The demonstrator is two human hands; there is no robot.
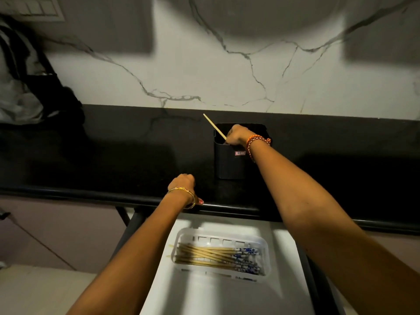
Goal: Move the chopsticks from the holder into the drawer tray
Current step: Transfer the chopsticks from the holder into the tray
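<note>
A black holder [229, 163] stands on the black counter, a small label on its front. My right hand [236, 135] is at the holder's mouth and grips one pale chopstick [213, 126] that slants up to the left out of it. Below the counter, a white tray [267, 246] lies in the open drawer [200, 294] and holds several chopsticks [209, 254] with blue-and-white patterned ends, laid sideways. My left hand [183, 184] rests on the counter's front edge, fingers curled, thumb at the rim, holding nothing that I can see.
The black counter [113, 155] runs across the view under a white marble-pattern wall. A dark bag and pale cloth [25, 87] sit at the far left of the counter. Cabinet fronts flank the open drawer.
</note>
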